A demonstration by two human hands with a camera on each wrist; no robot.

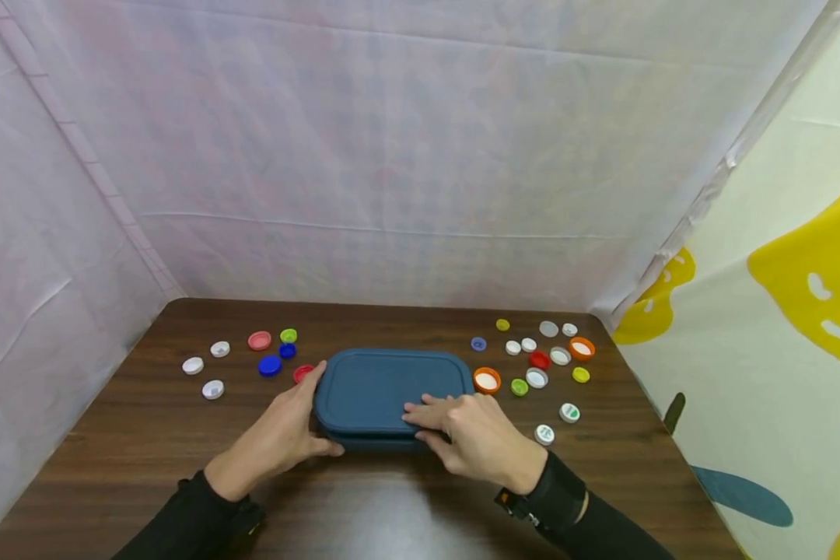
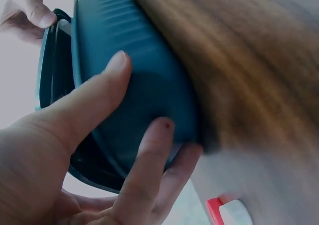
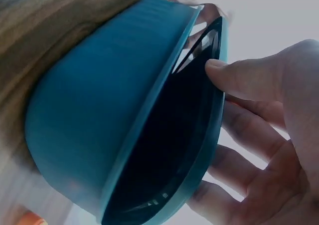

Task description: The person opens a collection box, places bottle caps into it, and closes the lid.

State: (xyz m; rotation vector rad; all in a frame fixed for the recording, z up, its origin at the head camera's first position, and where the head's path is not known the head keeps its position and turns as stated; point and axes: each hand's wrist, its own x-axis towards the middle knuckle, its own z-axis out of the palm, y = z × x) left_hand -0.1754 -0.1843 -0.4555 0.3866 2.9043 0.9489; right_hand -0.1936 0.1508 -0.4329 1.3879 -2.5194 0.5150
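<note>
A dark blue plastic food container (image 2: 149,65) sits on the table, with its lid (image 1: 381,381) over it. In the right wrist view the lid's near edge (image 3: 213,130) stands apart from the container's rim, leaving a dark gap. My left hand (image 1: 287,420) grips the container's left end, thumb on its near side and fingers spread round the end wall. With the right hand (image 1: 479,439) I pinch the lid near its front right, thumb at the edge and fingers across the top. The container's contents are hidden in shadow.
Left of the container lie white caps (image 1: 213,390), blue caps (image 1: 269,365) and a pink cap (image 1: 259,340). To its right are several more, including orange caps (image 1: 487,380), a red cap (image 1: 540,359) and a green cap (image 1: 519,386). White fabric walls (image 1: 385,155) border the wooden table (image 1: 133,443).
</note>
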